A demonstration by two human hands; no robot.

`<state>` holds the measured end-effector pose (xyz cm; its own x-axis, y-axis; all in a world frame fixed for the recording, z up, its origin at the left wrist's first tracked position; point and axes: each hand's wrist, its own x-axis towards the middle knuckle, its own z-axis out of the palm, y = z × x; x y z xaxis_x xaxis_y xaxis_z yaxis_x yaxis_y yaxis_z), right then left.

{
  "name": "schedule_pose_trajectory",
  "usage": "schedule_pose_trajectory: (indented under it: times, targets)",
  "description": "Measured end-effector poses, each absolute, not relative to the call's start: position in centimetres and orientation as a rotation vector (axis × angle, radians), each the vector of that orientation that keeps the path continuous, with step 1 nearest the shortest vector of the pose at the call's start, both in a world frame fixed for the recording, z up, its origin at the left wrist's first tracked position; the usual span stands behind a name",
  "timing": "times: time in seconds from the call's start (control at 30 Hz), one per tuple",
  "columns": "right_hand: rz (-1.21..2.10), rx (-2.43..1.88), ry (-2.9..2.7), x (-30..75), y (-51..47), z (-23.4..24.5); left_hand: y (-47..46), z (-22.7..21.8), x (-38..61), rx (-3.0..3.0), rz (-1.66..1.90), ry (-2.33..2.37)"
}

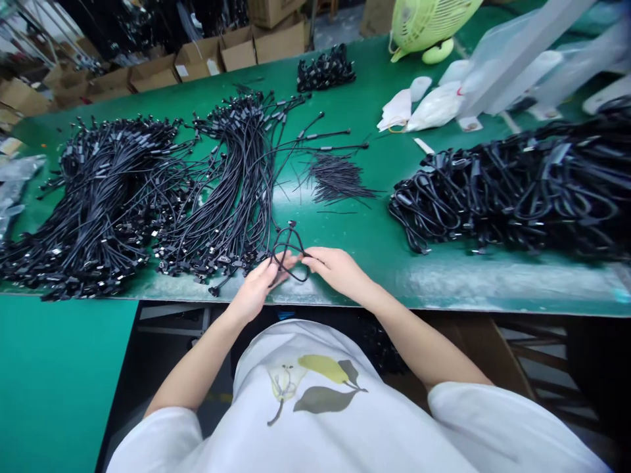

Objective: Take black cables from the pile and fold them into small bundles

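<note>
Near the front edge of the green table, a black cable (298,279) is bent into loose loops between my hands. My left hand (260,282) grips the loops from the left, thumb against fingers. From the right, my right hand (338,268) pinches at the side of the loops; a thin dark strand seems to lie at its fingertips, too small to make out. Just beyond lies a heap of short black twist ties (340,177). Left of my hands is a spread bundle of straight black cables (236,177) with small plugs at their ends.
A larger cable heap (103,190) covers the table's left. Coiled, tied cables (517,184) are piled at right, with a smaller stack (325,69) at the back. A yellow-green fan (428,26) and white bags (436,105) stand behind; cardboard boxes (197,59) line the far edge.
</note>
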<state>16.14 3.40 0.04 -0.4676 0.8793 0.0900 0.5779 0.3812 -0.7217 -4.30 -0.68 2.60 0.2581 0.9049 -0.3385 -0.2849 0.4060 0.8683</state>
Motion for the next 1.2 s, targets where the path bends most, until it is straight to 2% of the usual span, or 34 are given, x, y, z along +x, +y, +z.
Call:
schedule_pose_trajectory:
  times: [0.13, 0.33, 0.47, 0.6, 0.77, 1.03, 1.13, 1.2]
  targets:
    - [0.636, -1.362, -2.182, 21.0, 4.2, -0.4, -1.2, 3.5, -7.6, 0.929, 1.022, 1.167]
    - [0.406, -1.633, -1.973, 30.6, 2.6, 0.1, -2.8, 6.6, -15.5, 1.156, 1.051, 1.327]
    - [0.331, -1.758, -2.021, 33.2, 1.0, 0.5, -3.7, 7.7, -18.8, 1.358, 1.042, 1.412]
    - [0.206, -1.723, -2.215, 33.7, 0.1, -0.4, -4.0, 7.9, -17.9, 1.348, 1.081, 1.511]
    - [-0.083, -1.558, -2.489, 31.0, 0.2, -2.2, -3.7, 8.4, -14.0, 1.059, 1.300, 1.173]
    - [0.395, -0.955, -2.397, 11.8, 0.8, 1.9, -3.1, 10.0, -8.6, 0.698, 1.399, 0.784]
    - [0.525, -0.912, -2.377, 9.6, 2.3, 1.6, -3.3, 10.0, -9.6, 0.674, 1.436, 0.759]
    - [0.500, -0.915, -2.381, 9.8, 3.0, 1.2, -3.5, 9.5, -11.2, 0.680, 1.489, 0.815]
